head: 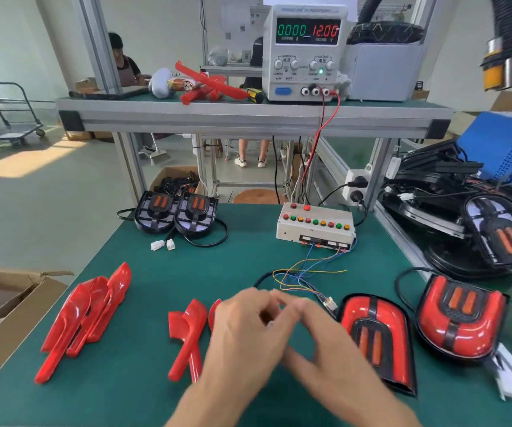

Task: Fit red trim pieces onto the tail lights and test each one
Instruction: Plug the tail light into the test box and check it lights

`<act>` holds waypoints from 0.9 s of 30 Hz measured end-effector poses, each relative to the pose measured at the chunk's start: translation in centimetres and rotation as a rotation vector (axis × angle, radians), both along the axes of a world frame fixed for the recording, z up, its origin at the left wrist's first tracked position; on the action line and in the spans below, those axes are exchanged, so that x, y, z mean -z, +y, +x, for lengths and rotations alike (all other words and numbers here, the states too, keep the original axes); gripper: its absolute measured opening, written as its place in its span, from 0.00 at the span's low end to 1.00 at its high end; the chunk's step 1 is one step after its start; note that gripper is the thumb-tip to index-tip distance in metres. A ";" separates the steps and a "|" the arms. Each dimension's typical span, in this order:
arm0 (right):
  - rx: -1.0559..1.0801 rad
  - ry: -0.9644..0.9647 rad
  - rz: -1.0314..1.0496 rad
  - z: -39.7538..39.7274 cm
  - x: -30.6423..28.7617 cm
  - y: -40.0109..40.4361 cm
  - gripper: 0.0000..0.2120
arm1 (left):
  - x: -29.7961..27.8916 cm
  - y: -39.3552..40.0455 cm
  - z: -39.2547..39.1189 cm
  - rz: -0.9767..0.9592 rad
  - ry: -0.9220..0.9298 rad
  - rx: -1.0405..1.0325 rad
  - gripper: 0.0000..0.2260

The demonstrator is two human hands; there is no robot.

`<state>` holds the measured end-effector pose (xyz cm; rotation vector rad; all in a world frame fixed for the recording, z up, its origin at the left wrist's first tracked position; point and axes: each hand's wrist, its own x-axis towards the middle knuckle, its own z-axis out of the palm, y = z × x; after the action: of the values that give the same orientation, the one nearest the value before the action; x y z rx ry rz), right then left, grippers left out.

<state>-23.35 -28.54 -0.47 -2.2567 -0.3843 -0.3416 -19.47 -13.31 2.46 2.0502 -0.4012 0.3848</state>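
Two hands: left hand (242, 328) and right hand (319, 331) meet fingertip to fingertip at the near middle of the green mat (144, 392); both blurred.
Fingers: curled inward on both; whether they pinch anything I cannot tell.
Connector: white plug (330, 303) on thin coloured wires, just right of the fingertips, apart from them.
Fitted tail lights: two with red trim, one (378, 337) beside the right hand, another (461, 315) further right.
Bare tail lights: a black pair (176, 212) at the mat's far left.
Loose trim pieces: red stack (85, 315) at left; smaller group (188, 331) just beside the left hand.
Test box: button box (316, 224) beyond the hands.
Power supply (305, 53): on the shelf, reads 0000 and 12.00.
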 end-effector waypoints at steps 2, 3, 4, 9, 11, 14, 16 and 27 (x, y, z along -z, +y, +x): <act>0.050 0.034 0.205 -0.3 1.3 1.3 0.23 | 0.0 -1.2 -0.2 -0.037 0.036 -0.013 0.23; 0.081 0.040 0.278 -0.5 1.8 1.6 0.21 | -0.1 -1.6 -0.1 -0.038 0.068 -0.008 0.25; 0.107 0.040 0.334 -0.5 2.1 1.7 0.17 | -0.2 -2.0 0.2 -0.021 0.101 0.003 0.26; 0.294 0.070 0.520 -0.8 3.1 0.3 0.13 | -1.3 -3.4 4.2 -0.058 0.224 0.163 0.27; 0.363 0.090 0.687 -0.4 3.2 -0.3 0.17 | -1.0 -4.4 6.7 -0.008 0.190 0.212 0.12; 0.439 0.139 0.977 0.4 3.0 -0.9 0.17 | 0.2 -7.1 9.5 0.308 0.128 0.392 0.07; 0.467 0.165 1.019 0.8 2.7 -1.3 0.16 | 1.3 -8.9 10.5 0.584 0.056 0.469 0.11; 0.565 0.086 0.711 3.0 1.8 -4.6 0.09 | 4.1 -10.1 12.1 0.669 0.042 0.495 0.08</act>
<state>-20.31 -33.14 -2.25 -1.6233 0.3888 -0.5626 -7.40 -23.36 -1.65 2.4781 -1.0961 -0.1200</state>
